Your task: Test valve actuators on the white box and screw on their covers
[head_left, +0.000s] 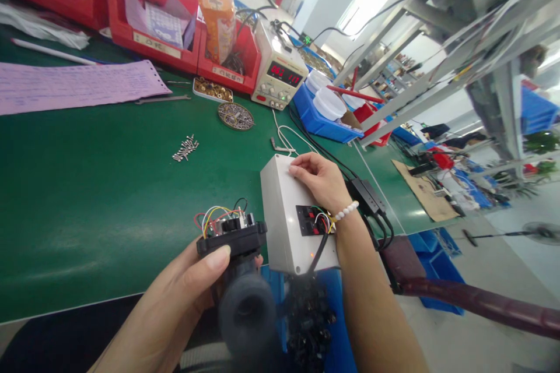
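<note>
My left hand (184,294) grips a black device (234,236) with a round black end and coloured wires coming out of its top, held at the near edge of the green table. My right hand (321,178) rests palm down on top of a white box (280,204), fingertips on its far face. The box carries a black terminal block (311,220) with thin coloured wires clipped in, and a small orange light glows near its lower edge. A bead bracelet circles my right wrist.
Loose screws (185,148) lie on the green mat (87,186). A power supply with a red display (280,76), red bins (151,17), a pink sheet (74,86), a round metal disc (235,116) and blue trays (321,119) stand further back. A black adapter with cables (367,198) lies right of the box.
</note>
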Demonstrator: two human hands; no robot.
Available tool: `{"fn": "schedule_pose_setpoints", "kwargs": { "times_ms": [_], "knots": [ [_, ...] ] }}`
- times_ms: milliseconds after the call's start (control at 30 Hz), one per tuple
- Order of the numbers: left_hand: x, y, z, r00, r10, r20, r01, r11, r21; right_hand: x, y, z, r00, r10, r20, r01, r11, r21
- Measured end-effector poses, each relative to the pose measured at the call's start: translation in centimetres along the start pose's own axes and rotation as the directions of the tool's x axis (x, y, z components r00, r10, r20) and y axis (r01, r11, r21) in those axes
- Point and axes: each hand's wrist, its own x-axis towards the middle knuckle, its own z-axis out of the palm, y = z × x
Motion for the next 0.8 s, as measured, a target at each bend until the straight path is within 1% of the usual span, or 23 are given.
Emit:
{"fn": "schedule_pose_setpoints", "kwargs": {
  "times_ms": [67, 133, 167, 200, 300, 433, 533, 800],
  "knots": [
    [-0.1, -0.1, 0.1, 0.994, 0.079, -0.073, -0.073, 0.994, 0.082, 0.1, 0.0, 0.1, 1.0, -0.003, -0.007, 0.003, 1.0, -0.005],
    [-0.2, -0.2, 0.3, 0.973, 0.157, -0.166, -0.13, 0.978, 0.166, 0.1, 0.1, 0.1, 1.0, -0.005, -0.02, 0.005, 1.0, -0.012],
    [-0.4, -0.2, 0.5, 0.964, 0.181, -0.195, -0.143, 0.97, 0.195, 0.1, 0.1, 0.1, 1.0, -0.005, -0.028, 0.005, 1.0, -0.015],
    [-0.5, -0.3, 0.8, 0.96, 0.195, -0.2, -0.152, 0.965, 0.214, 0.0, 0.2, 0.1, 0.999, -0.005, -0.034, 0.005, 1.0, -0.018],
    [-0.9, -0.4, 1.3, 0.959, 0.231, -0.162, -0.186, 0.949, 0.254, -0.1, 0.2, 0.1, 0.999, -0.003, -0.041, 0.002, 1.0, -0.024],
    [-1.2, -0.4, 1.4, 0.947, 0.292, -0.133, -0.232, 0.909, 0.346, -0.1, 0.2, 0.1, 0.999, 0.001, -0.046, -0.002, 1.0, -0.024],
    [-1.3, -0.3, 1.2, 0.959, 0.266, -0.099, -0.212, 0.904, 0.37, -0.1, 0.1, 0.2, 0.999, 0.0, -0.047, -0.001, 1.0, -0.023],
    [-1.2, -0.5, 1.4, 0.958, 0.265, -0.106, -0.217, 0.917, 0.336, -0.2, 0.1, 0.1, 0.999, 0.001, -0.051, -0.002, 1.0, -0.016]
  ]
}}
